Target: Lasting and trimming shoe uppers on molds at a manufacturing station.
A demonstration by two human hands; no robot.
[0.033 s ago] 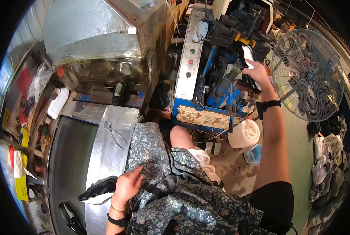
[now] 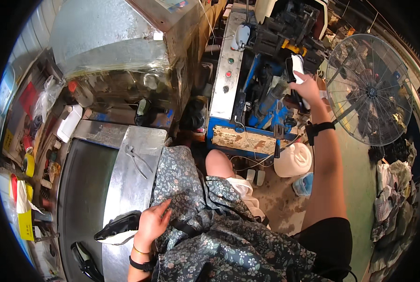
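Observation:
My right hand [image 2: 307, 90] reaches out to the blue and black machine [image 2: 278, 105], its thumb and fingers closed on a dark shoe with a white underside [image 2: 297, 64]. Part of that shoe is hidden behind the hand. Near my lap, my left hand [image 2: 154, 223] has its fingers stretched out over the floral apron [image 2: 228, 244] and holds nothing. Beside its wrist, a black shoe upper with a white underside [image 2: 118, 229] rests on the metal plate [image 2: 120, 197]; the hand covers one end of it. Pliers [image 2: 138, 161] lie farther up that plate.
A conveyor belt [image 2: 85, 183] runs along my left, with another dark shoe [image 2: 85, 261] on it. A panel with buttons [image 2: 226, 80] adjoins the machine. At right stands a large fan [image 2: 371, 91]. A white jug [image 2: 293, 160] and a blue container [image 2: 303, 184] sit on the floor.
My right hand and forearm have shifted slightly to the left, and the shoe in that hand has turned a little. My left hand stays in place.

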